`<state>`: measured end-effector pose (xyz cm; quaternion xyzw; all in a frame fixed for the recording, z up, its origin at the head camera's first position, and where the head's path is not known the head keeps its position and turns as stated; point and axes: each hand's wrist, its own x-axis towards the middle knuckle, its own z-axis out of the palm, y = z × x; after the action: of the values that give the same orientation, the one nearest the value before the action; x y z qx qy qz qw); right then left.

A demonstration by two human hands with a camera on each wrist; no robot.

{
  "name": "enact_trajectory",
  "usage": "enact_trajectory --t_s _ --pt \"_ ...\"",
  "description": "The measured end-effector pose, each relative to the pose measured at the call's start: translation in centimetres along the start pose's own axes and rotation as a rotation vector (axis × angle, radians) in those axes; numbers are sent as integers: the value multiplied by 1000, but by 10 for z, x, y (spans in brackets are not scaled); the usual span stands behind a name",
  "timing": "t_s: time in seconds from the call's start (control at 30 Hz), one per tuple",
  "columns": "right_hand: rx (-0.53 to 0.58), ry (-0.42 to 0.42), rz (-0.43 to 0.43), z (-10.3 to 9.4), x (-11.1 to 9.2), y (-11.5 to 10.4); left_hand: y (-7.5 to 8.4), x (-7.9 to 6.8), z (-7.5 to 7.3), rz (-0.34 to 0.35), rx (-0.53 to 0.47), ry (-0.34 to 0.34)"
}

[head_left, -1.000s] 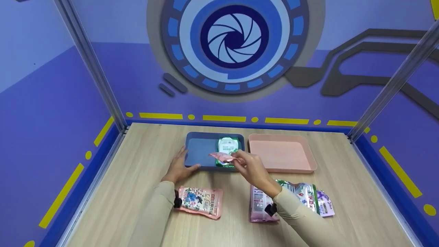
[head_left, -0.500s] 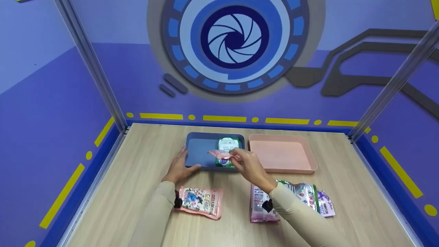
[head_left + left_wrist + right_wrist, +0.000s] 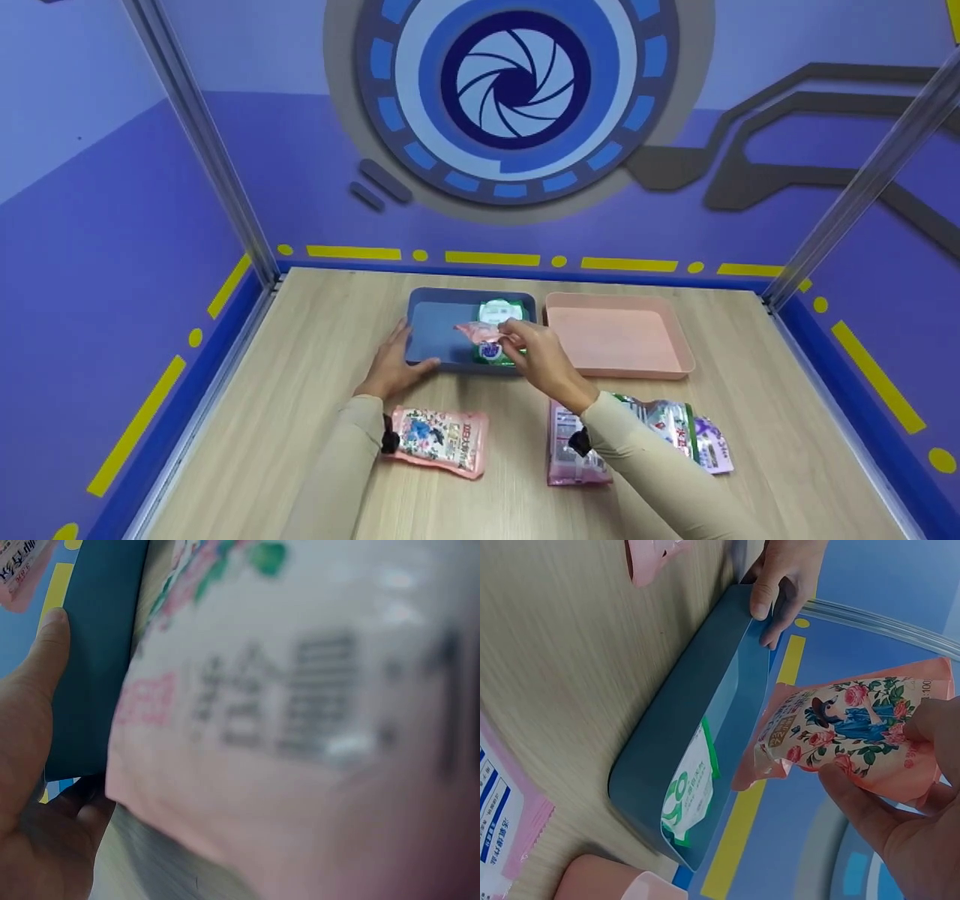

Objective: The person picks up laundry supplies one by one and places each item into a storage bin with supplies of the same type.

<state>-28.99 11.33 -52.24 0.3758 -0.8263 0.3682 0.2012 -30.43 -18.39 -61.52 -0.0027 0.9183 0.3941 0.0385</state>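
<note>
A small pink pouch (image 3: 855,724) with a rose and figure print is pinched between the thumb and fingers of my right hand (image 3: 546,358). It hangs over the blue tray (image 3: 439,330), in front of a green-and-white pouch (image 3: 501,309) lying in the tray's right part. My left hand (image 3: 390,366) grips the tray's near left corner, thumb at the front rim, fingers along the side. On the table just below that wrist lies another pink floral pouch (image 3: 442,441), which fills much of the left wrist view.
Right of the blue tray stands a pink tray (image 3: 615,334). Under and beside my right forearm lie a pink-purple pouch (image 3: 566,450), a green-edged silver pouch (image 3: 671,424) and a small purple pouch (image 3: 714,446). A blue wall (image 3: 480,232) rises behind the table.
My right hand has shifted slightly left and farther back with the pink pouch, showing more of the pouch beneath. The left hand and the tray have stayed in place.
</note>
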Motion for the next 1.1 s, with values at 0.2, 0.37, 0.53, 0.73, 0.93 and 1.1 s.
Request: enact_trajectory --t_s 0.2,0.37,0.53,0.73,0.93,1.1 --pt "-29 21 -40 6 4 6 -1 0 0 72 25 34" --pt "-50 30 -42 10 7 8 0 -1 0 83 34 40" --pt "-72 38 -34 14 9 10 0 1 1 51 31 23" --pt "-77 17 13 15 10 12 0 2 1 32 24 15" --pt "-94 -13 50 16 12 13 0 2 1 28 23 14" --pt "-125 1 34 20 14 16 1 1 1 17 10 14"
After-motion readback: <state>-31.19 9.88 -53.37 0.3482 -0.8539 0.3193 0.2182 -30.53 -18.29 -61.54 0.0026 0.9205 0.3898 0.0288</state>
